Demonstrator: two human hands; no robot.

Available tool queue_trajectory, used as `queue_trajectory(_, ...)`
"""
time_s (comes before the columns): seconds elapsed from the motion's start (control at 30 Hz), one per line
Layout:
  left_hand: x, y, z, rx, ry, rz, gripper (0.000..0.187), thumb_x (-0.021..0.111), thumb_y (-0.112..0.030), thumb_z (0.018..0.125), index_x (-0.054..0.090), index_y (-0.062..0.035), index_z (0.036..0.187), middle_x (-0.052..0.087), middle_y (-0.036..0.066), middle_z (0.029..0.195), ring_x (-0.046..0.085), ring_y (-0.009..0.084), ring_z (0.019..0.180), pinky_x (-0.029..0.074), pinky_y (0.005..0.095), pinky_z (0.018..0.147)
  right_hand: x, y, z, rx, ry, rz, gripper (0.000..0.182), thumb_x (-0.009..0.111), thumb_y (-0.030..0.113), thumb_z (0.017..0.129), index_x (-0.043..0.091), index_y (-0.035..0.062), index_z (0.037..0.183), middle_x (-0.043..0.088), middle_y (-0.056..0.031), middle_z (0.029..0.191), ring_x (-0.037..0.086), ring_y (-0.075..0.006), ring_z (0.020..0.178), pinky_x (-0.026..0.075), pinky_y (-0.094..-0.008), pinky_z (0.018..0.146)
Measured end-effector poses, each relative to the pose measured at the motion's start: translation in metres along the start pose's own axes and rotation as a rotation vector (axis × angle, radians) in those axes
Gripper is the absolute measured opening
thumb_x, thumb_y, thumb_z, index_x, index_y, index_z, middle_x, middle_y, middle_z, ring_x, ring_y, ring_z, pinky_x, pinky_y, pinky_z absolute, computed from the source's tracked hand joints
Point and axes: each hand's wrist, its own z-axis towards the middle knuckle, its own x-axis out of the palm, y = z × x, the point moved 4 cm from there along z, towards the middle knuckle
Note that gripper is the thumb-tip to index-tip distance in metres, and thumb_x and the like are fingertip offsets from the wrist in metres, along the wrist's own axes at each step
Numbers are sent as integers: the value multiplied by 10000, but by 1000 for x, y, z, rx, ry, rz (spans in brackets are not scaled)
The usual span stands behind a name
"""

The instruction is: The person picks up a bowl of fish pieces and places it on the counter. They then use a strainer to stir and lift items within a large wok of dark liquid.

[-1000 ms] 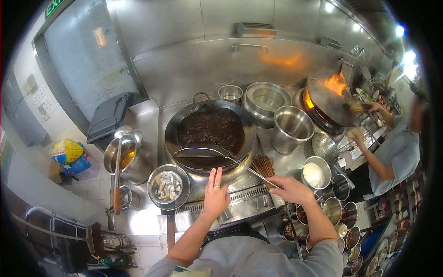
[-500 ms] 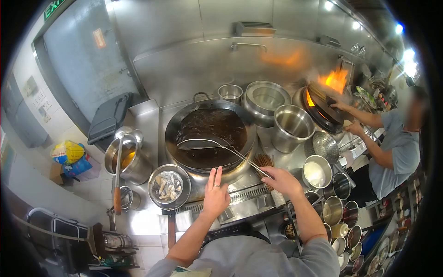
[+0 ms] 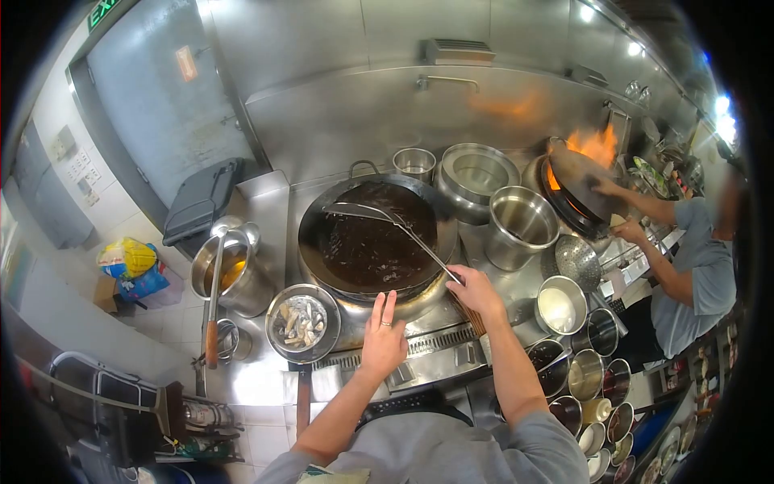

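My right hand (image 3: 477, 292) is closed round the handle of a long metal skimmer (image 3: 422, 245). The skimmer's wide, thin-edged head lies over the far part of a big black wok (image 3: 316, 242), seen nearly edge-on. Dark liquid (image 3: 379, 258) with light bits on its surface fills the wok. My left hand (image 3: 384, 343) is held just in front of the wok's near rim, fingers stretched out and holding nothing. Below my right hand, a bamboo brush (image 3: 468, 316) is partly hidden. To the left of the wok, a round strainer (image 3: 334, 329) holds pale, strip-like pieces (image 3: 301, 323).
On the left stands a metal pot (image 3: 254, 290) with a wooden-handled ladle (image 3: 212, 339) across it. Steel pots (image 3: 524, 256) flank the wok's right side. Further right, a co-worker (image 3: 697, 266) handles another wok (image 3: 580, 189) over high flames. Several seasoning bowls (image 3: 584, 373) sit at lower right.
My right hand has moved left and forward, and the skimmer's head has shifted toward the wok's far side. My left hand stays nearly in place. The co-worker's wok has changed its tilt.
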Motion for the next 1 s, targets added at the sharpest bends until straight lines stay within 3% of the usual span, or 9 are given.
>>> queue_trajectory(0.4, 2, 0, 0, -8, 0, 14, 133, 697, -37, 753, 669, -20, 882, 225, 191, 1672, 216, 414, 1541, 419, 552, 1072, -7, -2, 17, 76, -50, -82, 442, 759, 186, 889, 676, 78, 1309, 735, -233, 1103, 715, -387, 984, 552, -424, 884)
queue_trajectory(0.5, 0, -2, 1, -24, 14, 17, 120, 693, -35, 766, 677, -16, 884, 222, 192, 1673, 213, 415, 1541, 420, 546, 1073, -1, -4, 9, -17, -26, -58, 456, 758, 205, 899, 665, 67, 1323, 736, -228, 1123, 717, -372, 1000, 547, -425, 892)
queue_trajectory(0.87, 0, -2, 1, -15, 8, 1, 121, 696, -33, 764, 687, -6, 882, 232, 195, 1669, 224, 416, 1535, 425, 541, 1068, -10, 2, -45, 90, 167, -40, 488, 754, 231, 917, 640, 41, 1352, 734, -216, 1141, 710, -291, 988, 541, -378, 884)
queue_trajectory(1.0, 4, 3, -1, -1, 8, -3, 124, 691, -43, 753, 685, -36, 877, 250, 213, 1661, 228, 455, 1526, 424, 548, 1079, -17, 2, -75, 108, 209, 8, 495, 751, 224, 922, 630, 33, 1362, 735, -187, 1154, 705, -258, 996, 536, -365, 895)
